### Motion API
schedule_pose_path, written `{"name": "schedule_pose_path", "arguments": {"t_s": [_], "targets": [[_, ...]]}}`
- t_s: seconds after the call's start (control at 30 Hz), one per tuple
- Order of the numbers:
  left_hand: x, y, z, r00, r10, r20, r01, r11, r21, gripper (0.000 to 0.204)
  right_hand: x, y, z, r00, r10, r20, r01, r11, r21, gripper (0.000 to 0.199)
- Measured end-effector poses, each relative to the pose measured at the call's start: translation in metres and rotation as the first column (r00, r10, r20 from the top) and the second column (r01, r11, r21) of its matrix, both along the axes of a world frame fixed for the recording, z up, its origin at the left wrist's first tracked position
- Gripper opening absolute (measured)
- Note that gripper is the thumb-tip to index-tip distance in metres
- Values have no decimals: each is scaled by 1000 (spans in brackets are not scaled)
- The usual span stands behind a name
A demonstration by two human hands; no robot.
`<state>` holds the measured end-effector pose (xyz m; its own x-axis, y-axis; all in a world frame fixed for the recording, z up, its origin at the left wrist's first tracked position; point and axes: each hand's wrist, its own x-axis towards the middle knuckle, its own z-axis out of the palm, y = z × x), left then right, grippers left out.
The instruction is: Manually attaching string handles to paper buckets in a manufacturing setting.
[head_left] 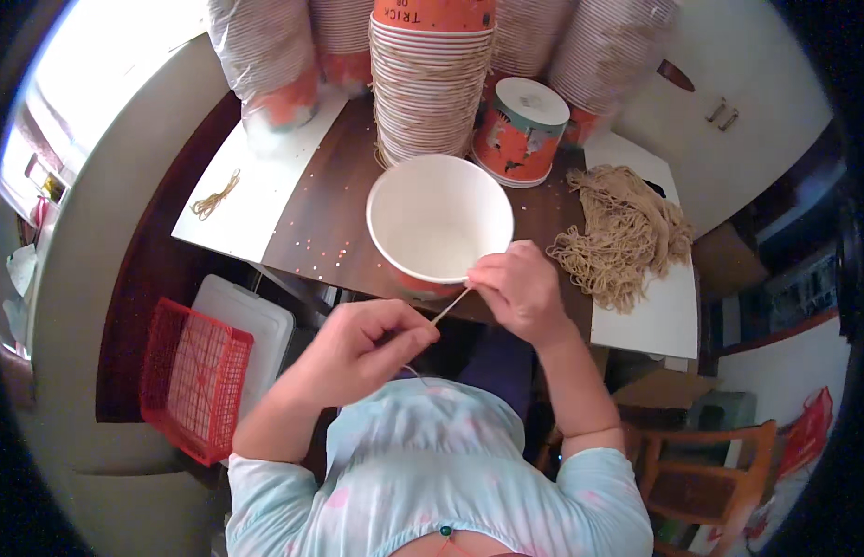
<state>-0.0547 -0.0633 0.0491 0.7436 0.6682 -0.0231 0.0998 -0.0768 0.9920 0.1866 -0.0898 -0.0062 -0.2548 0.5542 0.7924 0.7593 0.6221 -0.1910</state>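
Note:
A paper bucket (pixel 440 212) with a white inside and a red-orange outside stands at the table's front edge, its mouth facing up. A thin beige cord (pixel 451 306) stretches taut between my hands just in front of it. My left hand (pixel 367 349) pinches the cord between thumb and fingers, and a loose end hangs below it. Closed at the bucket's near right rim, my right hand (pixel 519 289) pinches the cord's other part. Whether the cord passes through the bucket wall is hidden by my fingers.
Behind stands a tall stack of nested buckets (pixel 430 88), flanked by plastic-wrapped stacks (pixel 265 56). An upside-down orange bucket (pixel 521 133) is right of it. A heap of beige cords (pixel 627 232) lies right; a small cord bundle (pixel 215 195) lies left. A red basket (pixel 195 381) sits below left.

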Motion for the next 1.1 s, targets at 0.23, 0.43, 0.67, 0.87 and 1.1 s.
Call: {"name": "schedule_pose_path", "arguments": {"t_s": [0.23,0.43,0.67,0.87,1.1], "targets": [[-1,-12,63,981,26,-190,126,661,740,47,46,-7,30,993,46,109,-26,984,-179,14],[23,-42,104,973,-143,-178,226,484,845,37,34,-4,33,973,16,228,42,968,-249,9],[72,-40,104,920,-364,145,18,409,913,27,52,-29,42,976,-124,181,175,939,-298,13],[28,-39,90,985,-88,-145,134,-120,984,50,58,-20,35,986,-43,161,89,953,-289,16],[44,-59,115,939,-102,-329,336,57,940,48,58,-42,58,959,-153,238,222,928,-299,15]]}}
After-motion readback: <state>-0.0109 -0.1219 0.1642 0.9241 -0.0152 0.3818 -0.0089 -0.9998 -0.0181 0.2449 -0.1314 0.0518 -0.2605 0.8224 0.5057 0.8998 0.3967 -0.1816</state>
